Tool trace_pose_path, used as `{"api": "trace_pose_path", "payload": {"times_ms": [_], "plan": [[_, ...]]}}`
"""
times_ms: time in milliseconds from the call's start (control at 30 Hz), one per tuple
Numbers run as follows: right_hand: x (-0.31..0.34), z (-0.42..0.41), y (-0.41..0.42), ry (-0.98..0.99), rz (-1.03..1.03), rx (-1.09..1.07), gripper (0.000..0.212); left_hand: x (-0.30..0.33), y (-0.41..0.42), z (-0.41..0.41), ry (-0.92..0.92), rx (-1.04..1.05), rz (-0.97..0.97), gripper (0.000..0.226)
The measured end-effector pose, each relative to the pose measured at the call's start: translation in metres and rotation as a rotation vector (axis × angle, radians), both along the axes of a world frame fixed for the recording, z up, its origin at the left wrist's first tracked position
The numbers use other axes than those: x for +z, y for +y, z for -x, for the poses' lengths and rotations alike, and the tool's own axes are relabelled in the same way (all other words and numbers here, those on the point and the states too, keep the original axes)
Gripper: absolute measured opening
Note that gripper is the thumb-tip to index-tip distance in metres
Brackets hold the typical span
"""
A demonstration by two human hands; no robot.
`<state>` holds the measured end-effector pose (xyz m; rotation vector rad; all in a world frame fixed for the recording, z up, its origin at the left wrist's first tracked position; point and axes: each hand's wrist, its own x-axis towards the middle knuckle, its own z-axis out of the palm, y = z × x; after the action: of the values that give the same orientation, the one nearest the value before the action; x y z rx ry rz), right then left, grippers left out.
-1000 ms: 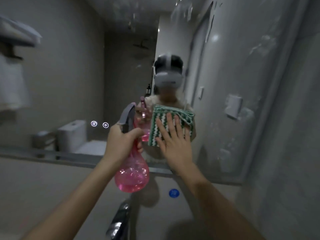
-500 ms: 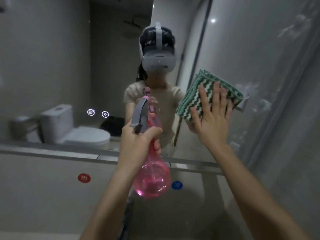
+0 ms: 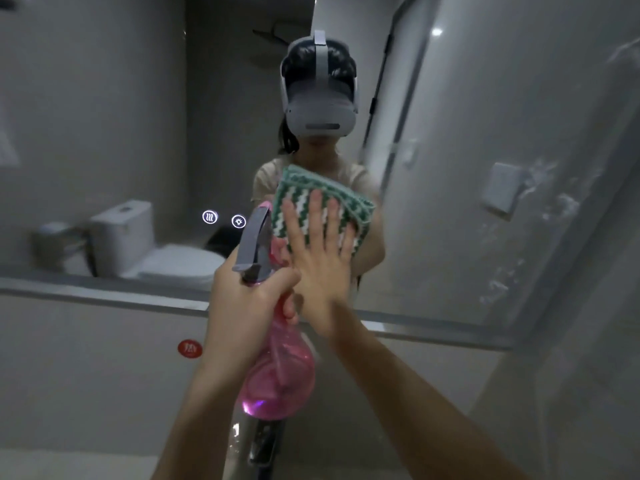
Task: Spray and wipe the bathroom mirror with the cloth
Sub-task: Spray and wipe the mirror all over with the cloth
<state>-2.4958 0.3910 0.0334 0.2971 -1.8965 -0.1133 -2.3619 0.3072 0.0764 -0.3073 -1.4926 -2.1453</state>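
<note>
Pink plastic catches the eye first: the left hand (image 3: 249, 299) has its fingers curled tight around the neck of the spray bottle (image 3: 277, 375), grey trigger head up, nozzle aimed at the mirror (image 3: 104, 133). One bottle, and there is liquid pooled in its round belly. Just to the right, the right hand (image 3: 320, 258) lies flat, fingers straight and spread, pressing the green-and-white cloth (image 3: 322, 199) against the glass at about chest height of the reflection. One cloth, folded, pinned between palm and mirror.

How far along? My read: wiping is under way in the middle of the glass, which looks fairly clean where the cloth sits. Over on the far right, whitish smears and streaks (image 3: 554, 206) run down near the mirror's edge, so that strip looks undone. The left part of the glass shows no obvious marks, though the light is dim and I cannot tell for sure.

Counting up: two hands, both busy; one bottle; one cloth; one mirror; two small glowing touch icons (image 3: 224, 219) on the glass at lower left.
</note>
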Motion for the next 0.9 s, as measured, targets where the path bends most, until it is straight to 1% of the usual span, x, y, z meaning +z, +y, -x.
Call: {"api": "trace_pose_path", "payload": {"times_ms": [67,100,200,267,333,467,567,633,767,900], "plan": [[-0.008,-0.002,0.002,0.019,-0.047,0.015,0.073,0.000,0.001,-0.007,-0.010,0.003,0.012,0.022],[-0.007,-0.004,0.006,0.025,-0.071,0.038,0.072,0.000,0.002,-0.009,-0.014,0.008,0.031,0.021],[0.010,-0.007,0.036,0.022,-0.180,0.112,0.055,-0.001,0.010,-0.013,-0.028,0.019,0.080,0.015],[0.031,-0.005,0.067,-0.009,-0.177,0.125,0.056,0.002,0.021,-0.013,-0.034,0.011,0.079,0.012],[0.055,-0.002,0.099,-0.015,-0.119,0.095,0.058,0.010,0.039,-0.014,-0.019,-0.008,0.113,0.013],[0.093,0.000,0.159,0.046,-0.014,0.046,0.058,0.035,0.087,-0.013,0.025,-0.080,0.169,0.019],[0.099,0.000,0.194,0.104,0.128,0.007,0.055,0.040,0.113,-0.011,0.021,-0.116,0.155,0.018],[0.090,-0.001,0.211,0.114,0.206,-0.005,0.055,0.035,0.121,-0.012,0.013,-0.132,0.163,0.015],[0.071,-0.003,0.220,0.068,0.320,0.001,0.056,0.024,0.124,-0.012,-0.010,-0.139,0.196,0.015],[0.075,-0.004,0.183,0.080,0.531,-0.045,0.057,0.021,0.115,-0.009,-0.009,-0.119,0.185,0.017]]}}
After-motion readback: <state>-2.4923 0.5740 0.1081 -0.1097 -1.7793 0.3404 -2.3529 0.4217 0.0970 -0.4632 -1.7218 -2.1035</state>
